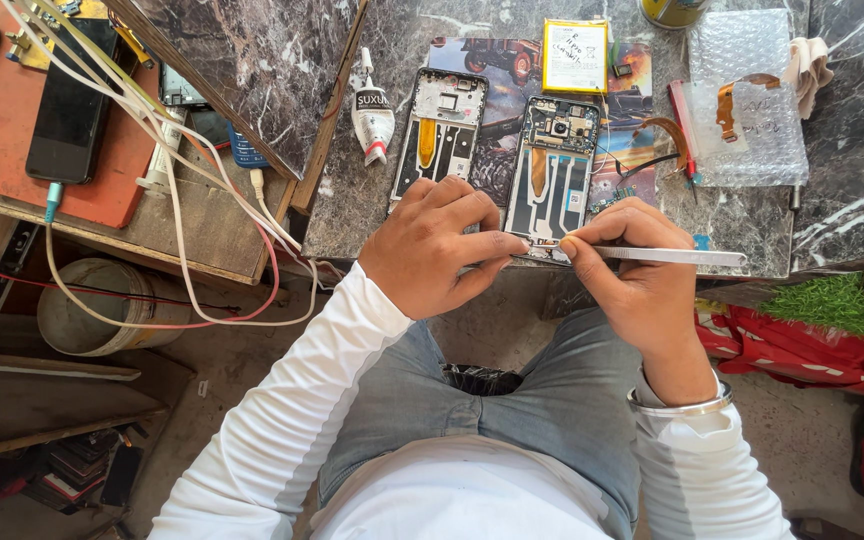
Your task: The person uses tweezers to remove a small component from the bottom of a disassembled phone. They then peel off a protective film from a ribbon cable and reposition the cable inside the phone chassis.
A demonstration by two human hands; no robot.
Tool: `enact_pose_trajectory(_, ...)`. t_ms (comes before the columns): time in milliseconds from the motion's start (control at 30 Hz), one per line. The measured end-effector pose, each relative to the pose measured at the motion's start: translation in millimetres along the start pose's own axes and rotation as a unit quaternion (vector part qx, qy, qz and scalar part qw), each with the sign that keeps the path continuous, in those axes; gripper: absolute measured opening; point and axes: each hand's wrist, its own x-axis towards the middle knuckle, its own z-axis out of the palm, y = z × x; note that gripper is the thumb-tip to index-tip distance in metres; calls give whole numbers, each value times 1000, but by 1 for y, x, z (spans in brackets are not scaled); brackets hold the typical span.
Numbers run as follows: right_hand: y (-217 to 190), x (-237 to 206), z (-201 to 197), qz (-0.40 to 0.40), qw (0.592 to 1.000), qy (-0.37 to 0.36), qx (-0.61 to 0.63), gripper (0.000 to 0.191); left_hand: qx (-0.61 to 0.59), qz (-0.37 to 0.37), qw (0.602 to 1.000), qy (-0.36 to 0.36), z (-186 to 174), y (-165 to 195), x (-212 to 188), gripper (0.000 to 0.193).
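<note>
Fingers (512,243) over tiny part, tweezers (667,256) w/ it.

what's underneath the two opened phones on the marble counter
A colourful printed mat lies under both opened phones, partly showing between them. The left hand and right hand with tweezers cover the lower ends.

Marble table (352,200) with opened phone (552,175), glue tube (373,112).

Shiny metal tweezers (667,256), glossy marble table (852,190)
</note>
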Motion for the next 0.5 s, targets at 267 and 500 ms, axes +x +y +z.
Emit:
enact_pose_trajectory(267, 1, -1, 1, 4, 1000, 5, -3, 12, 5, -2, 1000, -10, 1, 0, 0, 19)
enact_pose_trajectory(500, 0, -1, 1, -1, 1000, 11, 5, 12, 8, -6, 1000, -15, 0, 0, 1, 19)
